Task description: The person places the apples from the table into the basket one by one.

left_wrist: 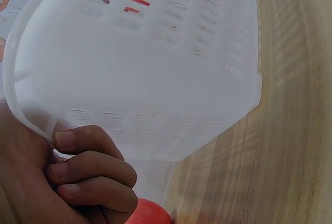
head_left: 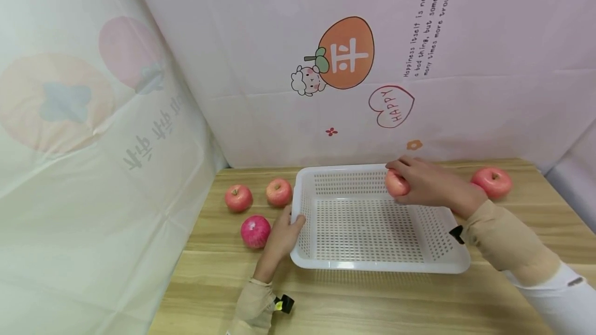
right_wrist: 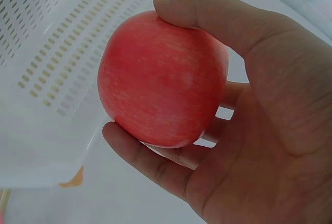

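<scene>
A carrying step, it seems: right hand [head_left: 421, 182] clamped on an apple [head_left: 397, 183] at the basket's [head_left: 377, 265] far right corner, left hand [head_left: 283, 232] gripping its left rim [head_left: 297, 190], next calling for gentle lowering!

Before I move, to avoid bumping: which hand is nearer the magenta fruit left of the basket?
Left. The left hand is beside the magenta fruit; the right hand is farther, over the basket.
</scene>
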A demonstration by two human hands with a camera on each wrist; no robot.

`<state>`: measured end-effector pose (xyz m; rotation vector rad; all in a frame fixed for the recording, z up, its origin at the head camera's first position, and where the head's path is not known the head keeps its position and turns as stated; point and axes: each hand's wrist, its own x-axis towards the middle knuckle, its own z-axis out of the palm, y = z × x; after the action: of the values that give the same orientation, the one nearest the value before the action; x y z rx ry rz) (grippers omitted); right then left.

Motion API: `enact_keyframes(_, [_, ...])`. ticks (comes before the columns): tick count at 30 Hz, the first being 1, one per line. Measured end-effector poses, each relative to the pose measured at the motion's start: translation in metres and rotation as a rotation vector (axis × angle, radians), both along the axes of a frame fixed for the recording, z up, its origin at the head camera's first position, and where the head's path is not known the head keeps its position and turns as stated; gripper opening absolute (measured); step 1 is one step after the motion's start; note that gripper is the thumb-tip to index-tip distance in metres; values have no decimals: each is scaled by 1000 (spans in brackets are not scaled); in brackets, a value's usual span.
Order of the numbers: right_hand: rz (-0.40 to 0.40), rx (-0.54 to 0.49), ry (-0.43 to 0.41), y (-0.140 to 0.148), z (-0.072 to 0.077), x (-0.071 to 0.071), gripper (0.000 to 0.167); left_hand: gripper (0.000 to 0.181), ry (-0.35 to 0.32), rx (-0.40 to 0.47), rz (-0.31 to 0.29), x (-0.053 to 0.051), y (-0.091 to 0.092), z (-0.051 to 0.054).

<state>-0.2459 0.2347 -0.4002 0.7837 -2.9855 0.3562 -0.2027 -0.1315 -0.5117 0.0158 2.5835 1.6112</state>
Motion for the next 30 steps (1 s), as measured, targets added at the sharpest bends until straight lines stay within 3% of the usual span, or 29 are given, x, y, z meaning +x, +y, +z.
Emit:
enact_keyframes(8, [59,-34,64,-13,-7,-3,66,46,3,-7,1,0,0,0])
enact_keyframes(30, [45,8,24,-40,-11,-9,72,44,6,-3,2,1,-1,0])
